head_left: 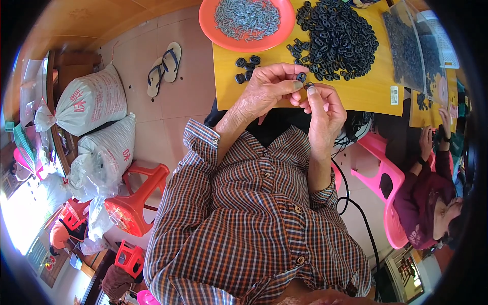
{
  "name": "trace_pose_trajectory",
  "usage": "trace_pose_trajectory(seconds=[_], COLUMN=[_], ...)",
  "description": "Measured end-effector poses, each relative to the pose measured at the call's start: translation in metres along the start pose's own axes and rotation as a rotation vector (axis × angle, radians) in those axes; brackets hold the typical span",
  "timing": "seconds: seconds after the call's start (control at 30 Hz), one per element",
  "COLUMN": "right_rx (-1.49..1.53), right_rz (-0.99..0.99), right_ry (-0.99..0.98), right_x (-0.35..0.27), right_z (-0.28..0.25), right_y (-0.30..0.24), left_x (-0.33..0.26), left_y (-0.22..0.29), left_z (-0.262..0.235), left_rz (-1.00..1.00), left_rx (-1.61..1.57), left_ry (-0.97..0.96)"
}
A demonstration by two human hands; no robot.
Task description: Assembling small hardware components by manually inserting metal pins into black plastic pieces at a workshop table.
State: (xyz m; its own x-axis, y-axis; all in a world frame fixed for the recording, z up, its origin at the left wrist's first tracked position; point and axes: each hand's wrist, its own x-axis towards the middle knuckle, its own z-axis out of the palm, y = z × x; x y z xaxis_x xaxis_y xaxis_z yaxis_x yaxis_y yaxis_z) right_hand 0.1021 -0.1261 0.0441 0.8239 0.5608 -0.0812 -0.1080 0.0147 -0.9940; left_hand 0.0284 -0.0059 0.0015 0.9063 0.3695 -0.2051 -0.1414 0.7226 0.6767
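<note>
1. Checked shirt [254,203] fills the lower middle of the head view.
2. Left hand [269,90] pinches a dark oval piece [301,77] between thumb and finger, above the tabletop [231,95] near its front edge.
3. Right hand [325,105] pinches a small dark part [308,85] just beside it, too small to identify.
4. Good handling, I judge, means a light fingertip grip, hands steadied together, and working over the tabletop, so slips land near the pile of black pieces [338,43].
</note>
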Motion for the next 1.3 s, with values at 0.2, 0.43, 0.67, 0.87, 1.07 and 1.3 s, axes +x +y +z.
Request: trace_pose_trajectory(seconds=[0.2,0.43,0.67,0.87,1.07,1.3], right_rx=[-0.03,-0.057,-0.095,-0.103,-0.105,-0.089], right_rz=[0.009,0.024,0.032,0.008,0.028,0.037], right_ry=[-0.032,-0.02,-0.021,-0.027,-0.028,-0.028], right_x=[0.0013,0.0021,0.0027,0.0025,0.0025,0.0021], right_z=[0.0,-0.0008,-0.0025,-0.004,-0.0055,-0.0029], right_y=[0.0,0.002,0.0042,0.0064,0.0073,0.0057], left_x=[-0.0006,-0.0015,-0.0034,-0.0052,-0.0049,-0.0039], left_y=[0.0003,0.0006,0.0051,0.006,0.0056,0.0033], left_z=[-0.0006,-0.001,0.0004,0.0009,0.0,0.0006], left_rz=[0.021,0.054,0.07,0.062,0.079,0.126], left_rx=[0.08,0.247,0.36,0.381,0.412,0.392], left_ry=[0.008,0.015,0.031,0.027,0.01,0.017])
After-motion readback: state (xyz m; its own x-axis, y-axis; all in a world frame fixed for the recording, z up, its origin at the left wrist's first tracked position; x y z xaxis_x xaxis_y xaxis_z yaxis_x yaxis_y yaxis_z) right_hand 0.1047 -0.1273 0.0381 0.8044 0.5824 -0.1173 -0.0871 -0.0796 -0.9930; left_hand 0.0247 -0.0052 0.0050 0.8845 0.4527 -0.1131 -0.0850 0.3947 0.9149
